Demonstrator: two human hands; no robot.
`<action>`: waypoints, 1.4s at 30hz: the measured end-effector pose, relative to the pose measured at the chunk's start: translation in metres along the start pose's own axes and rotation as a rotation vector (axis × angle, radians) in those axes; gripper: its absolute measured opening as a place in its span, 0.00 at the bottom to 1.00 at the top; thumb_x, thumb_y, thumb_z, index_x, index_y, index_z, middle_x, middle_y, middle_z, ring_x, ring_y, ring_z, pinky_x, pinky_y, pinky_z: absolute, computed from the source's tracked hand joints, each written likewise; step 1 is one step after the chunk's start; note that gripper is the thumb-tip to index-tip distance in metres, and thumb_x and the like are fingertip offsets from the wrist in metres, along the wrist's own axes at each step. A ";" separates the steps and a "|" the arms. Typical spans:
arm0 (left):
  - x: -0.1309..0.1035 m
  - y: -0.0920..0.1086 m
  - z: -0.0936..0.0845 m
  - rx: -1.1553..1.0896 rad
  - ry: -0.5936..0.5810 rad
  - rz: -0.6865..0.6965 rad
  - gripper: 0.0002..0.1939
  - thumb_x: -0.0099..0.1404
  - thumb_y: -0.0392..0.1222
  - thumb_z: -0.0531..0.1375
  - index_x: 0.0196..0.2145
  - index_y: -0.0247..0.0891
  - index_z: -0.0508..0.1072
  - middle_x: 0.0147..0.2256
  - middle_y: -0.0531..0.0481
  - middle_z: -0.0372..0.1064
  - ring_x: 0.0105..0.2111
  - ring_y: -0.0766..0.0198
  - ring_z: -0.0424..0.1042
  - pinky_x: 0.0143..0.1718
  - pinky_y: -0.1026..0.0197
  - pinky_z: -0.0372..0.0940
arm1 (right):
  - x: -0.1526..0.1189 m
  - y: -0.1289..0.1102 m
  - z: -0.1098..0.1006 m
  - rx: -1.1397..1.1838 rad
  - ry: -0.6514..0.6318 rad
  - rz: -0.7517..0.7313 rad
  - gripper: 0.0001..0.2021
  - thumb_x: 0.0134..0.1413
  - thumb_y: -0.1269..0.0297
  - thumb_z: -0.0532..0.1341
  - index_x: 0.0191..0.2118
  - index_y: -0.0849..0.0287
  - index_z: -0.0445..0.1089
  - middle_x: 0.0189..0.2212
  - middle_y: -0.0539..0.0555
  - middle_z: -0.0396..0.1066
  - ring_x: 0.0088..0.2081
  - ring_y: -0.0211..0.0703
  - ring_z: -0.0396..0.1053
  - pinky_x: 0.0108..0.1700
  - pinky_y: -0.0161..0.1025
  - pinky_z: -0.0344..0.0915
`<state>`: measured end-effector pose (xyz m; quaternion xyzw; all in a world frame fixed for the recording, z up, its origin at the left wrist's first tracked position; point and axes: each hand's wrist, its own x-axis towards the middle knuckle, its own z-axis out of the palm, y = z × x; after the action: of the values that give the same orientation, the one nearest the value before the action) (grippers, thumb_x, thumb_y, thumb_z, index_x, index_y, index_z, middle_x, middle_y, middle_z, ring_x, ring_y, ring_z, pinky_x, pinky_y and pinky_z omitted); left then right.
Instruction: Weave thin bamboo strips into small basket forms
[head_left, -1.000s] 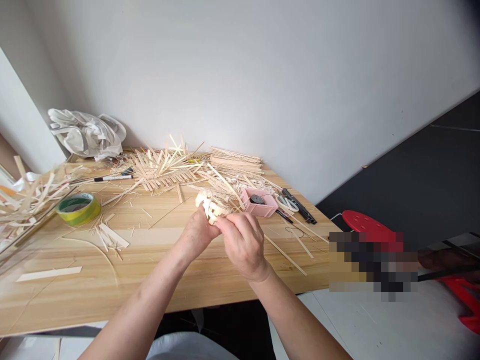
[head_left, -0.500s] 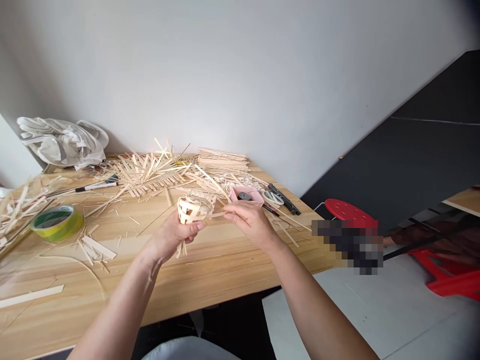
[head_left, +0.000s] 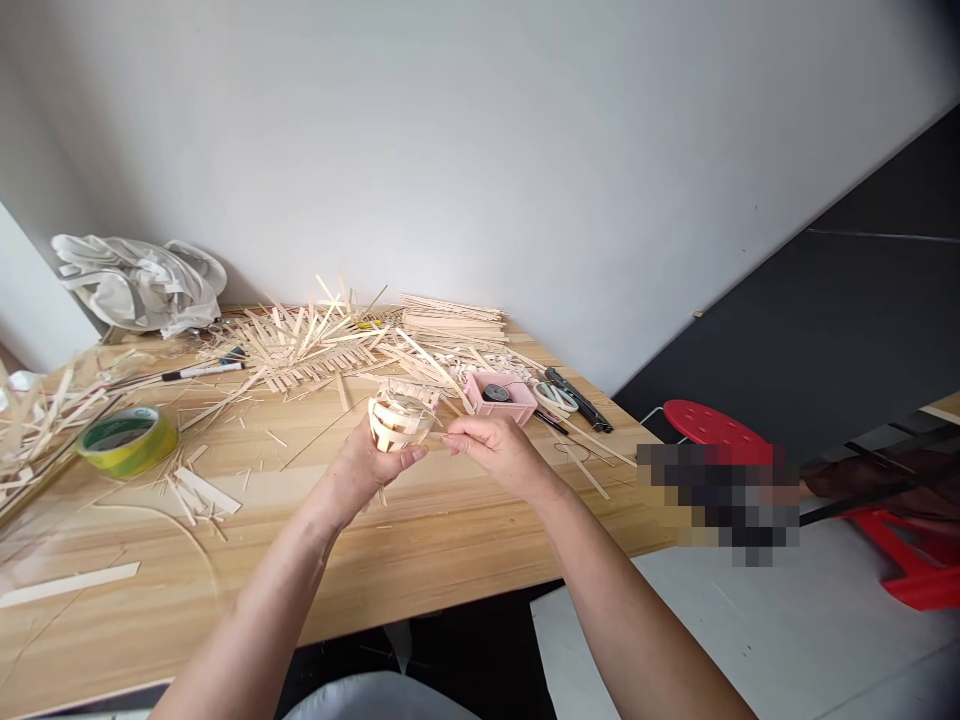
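A small woven basket of pale strips (head_left: 396, 424) is held above the table's middle by my left hand (head_left: 369, 466), its fingers wrapped round the lower part and the thumb on the near side. Strip ends poke out below that hand. Just right of the basket, my right hand (head_left: 491, 450) pinches the end of a thin pale strip (head_left: 436, 434) that runs to the basket's side. The fingers of my right hand are pressed together, and the far end of the strip is lost in the weave.
Behind lie a heap of pale strips (head_left: 300, 345), a pink tray (head_left: 510, 408) with a black spool, and black-handled tools (head_left: 577, 400). At left are a green-yellow tape roll (head_left: 127, 442), a pen (head_left: 202, 371) and a white bag (head_left: 142, 285). A red stool (head_left: 716, 430) stands right.
The basket has tilted in my left hand and shows more of its woven side. My right hand is now a little lower and nearer the basket. The whole view has shifted slightly.
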<state>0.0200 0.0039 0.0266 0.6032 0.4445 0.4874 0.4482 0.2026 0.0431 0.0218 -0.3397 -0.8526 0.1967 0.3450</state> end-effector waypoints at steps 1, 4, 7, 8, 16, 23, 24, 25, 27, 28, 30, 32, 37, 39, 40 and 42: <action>0.002 -0.003 0.001 0.054 0.040 0.032 0.20 0.49 0.43 0.63 0.40 0.35 0.67 0.37 0.46 0.70 0.39 0.60 0.68 0.40 0.59 0.64 | 0.000 0.001 0.001 -0.011 -0.003 0.002 0.10 0.54 0.68 0.56 0.24 0.61 0.70 0.20 0.48 0.69 0.25 0.35 0.66 0.29 0.31 0.60; 0.005 -0.012 0.005 0.247 0.186 0.009 0.27 0.46 0.40 0.65 0.45 0.33 0.64 0.43 0.40 0.70 0.45 0.53 0.68 0.46 0.51 0.62 | 0.001 0.002 0.004 -0.014 0.008 -0.052 0.08 0.56 0.68 0.55 0.30 0.61 0.71 0.28 0.52 0.72 0.33 0.39 0.69 0.36 0.35 0.64; 0.007 -0.015 0.009 0.378 0.275 -0.045 0.31 0.46 0.38 0.65 0.48 0.33 0.62 0.41 0.39 0.71 0.43 0.52 0.70 0.44 0.51 0.64 | -0.003 -0.007 0.012 -0.124 0.204 -0.085 0.06 0.55 0.68 0.56 0.36 0.60 0.70 0.39 0.57 0.71 0.42 0.44 0.68 0.44 0.40 0.65; 0.008 -0.014 0.010 0.405 0.296 -0.049 0.32 0.46 0.38 0.65 0.49 0.33 0.61 0.41 0.39 0.72 0.43 0.52 0.71 0.44 0.51 0.65 | -0.005 -0.014 0.015 -0.189 0.320 -0.084 0.06 0.54 0.68 0.57 0.37 0.60 0.70 0.39 0.57 0.70 0.42 0.44 0.68 0.44 0.41 0.66; 0.009 -0.012 0.011 0.488 0.282 -0.025 0.32 0.50 0.34 0.60 0.53 0.32 0.56 0.37 0.41 0.73 0.39 0.55 0.73 0.39 0.54 0.66 | -0.006 -0.055 0.049 -0.517 0.611 -0.291 0.06 0.53 0.72 0.58 0.37 0.59 0.70 0.29 0.54 0.69 0.32 0.39 0.67 0.36 0.35 0.66; 0.009 -0.014 0.009 0.474 0.304 -0.047 0.32 0.51 0.32 0.59 0.54 0.30 0.57 0.40 0.38 0.71 0.41 0.53 0.72 0.41 0.53 0.66 | 0.004 -0.054 0.052 -0.631 0.622 -0.376 0.08 0.53 0.76 0.58 0.37 0.62 0.71 0.26 0.54 0.70 0.29 0.38 0.66 0.34 0.35 0.62; 0.009 -0.014 0.009 0.467 0.292 -0.031 0.31 0.51 0.32 0.59 0.53 0.32 0.57 0.41 0.39 0.71 0.40 0.54 0.72 0.41 0.53 0.66 | 0.005 -0.055 0.052 -0.632 0.622 -0.391 0.08 0.53 0.77 0.57 0.37 0.63 0.71 0.25 0.54 0.70 0.28 0.37 0.65 0.33 0.35 0.61; 0.009 -0.015 0.010 0.467 0.282 -0.010 0.29 0.52 0.32 0.59 0.53 0.33 0.58 0.41 0.40 0.71 0.40 0.54 0.72 0.41 0.53 0.66 | 0.005 -0.054 0.052 -0.630 0.620 -0.403 0.08 0.54 0.76 0.57 0.37 0.63 0.72 0.25 0.54 0.70 0.28 0.37 0.65 0.33 0.35 0.61; 0.009 -0.016 0.010 0.474 0.270 0.043 0.26 0.53 0.32 0.58 0.51 0.36 0.61 0.42 0.42 0.70 0.41 0.56 0.71 0.41 0.53 0.66 | 0.005 -0.054 0.052 -0.625 0.613 -0.429 0.08 0.55 0.76 0.56 0.37 0.63 0.72 0.25 0.54 0.69 0.28 0.38 0.64 0.33 0.36 0.60; 0.009 -0.017 0.011 0.476 0.264 0.074 0.24 0.53 0.32 0.57 0.49 0.37 0.62 0.43 0.42 0.70 0.41 0.56 0.71 0.42 0.54 0.65 | 0.005 -0.053 0.053 -0.623 0.609 -0.442 0.09 0.55 0.76 0.55 0.37 0.63 0.72 0.25 0.54 0.69 0.29 0.38 0.64 0.33 0.36 0.60; 0.008 -0.018 0.012 0.470 0.256 0.117 0.22 0.54 0.32 0.56 0.48 0.37 0.63 0.44 0.43 0.69 0.40 0.58 0.71 0.42 0.54 0.65 | 0.005 -0.052 0.053 -0.624 0.613 -0.464 0.09 0.56 0.76 0.55 0.37 0.63 0.72 0.26 0.54 0.69 0.29 0.38 0.64 0.33 0.37 0.59; 0.008 -0.019 0.014 0.460 0.257 0.120 0.21 0.54 0.31 0.55 0.48 0.37 0.63 0.44 0.43 0.69 0.39 0.57 0.71 0.41 0.54 0.66 | 0.004 -0.050 0.054 -0.633 0.625 -0.469 0.08 0.55 0.76 0.55 0.36 0.64 0.72 0.25 0.54 0.69 0.30 0.39 0.64 0.33 0.37 0.59; 0.007 -0.019 0.016 0.487 0.244 0.117 0.22 0.55 0.32 0.55 0.49 0.36 0.62 0.42 0.41 0.70 0.38 0.56 0.72 0.38 0.54 0.67 | 0.004 -0.047 0.056 -0.661 0.645 -0.433 0.08 0.56 0.75 0.55 0.36 0.64 0.72 0.25 0.54 0.69 0.28 0.39 0.63 0.32 0.37 0.58; 0.007 -0.018 0.015 0.524 0.239 0.120 0.24 0.54 0.31 0.55 0.50 0.35 0.60 0.42 0.41 0.70 0.38 0.56 0.72 0.38 0.54 0.66 | 0.004 -0.049 0.056 -0.671 0.643 -0.401 0.08 0.56 0.74 0.55 0.35 0.62 0.72 0.24 0.53 0.69 0.28 0.38 0.63 0.33 0.37 0.59; 0.006 -0.018 0.014 0.553 0.239 0.116 0.25 0.54 0.31 0.55 0.51 0.35 0.59 0.42 0.40 0.70 0.38 0.56 0.72 0.38 0.55 0.66 | 0.003 -0.050 0.055 -0.666 0.630 -0.377 0.08 0.56 0.74 0.55 0.35 0.61 0.72 0.24 0.53 0.68 0.28 0.38 0.63 0.33 0.36 0.59; 0.005 -0.017 0.013 0.638 0.239 0.094 0.28 0.55 0.31 0.54 0.54 0.33 0.56 0.44 0.38 0.70 0.40 0.54 0.72 0.38 0.55 0.66 | 0.002 -0.056 0.051 -0.634 0.582 -0.334 0.08 0.56 0.74 0.56 0.32 0.60 0.72 0.24 0.52 0.68 0.29 0.38 0.64 0.34 0.36 0.60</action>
<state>0.0313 0.0107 0.0097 0.6717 0.5955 0.4111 0.1586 0.1399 0.0005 0.0197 -0.3276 -0.7814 -0.2355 0.4761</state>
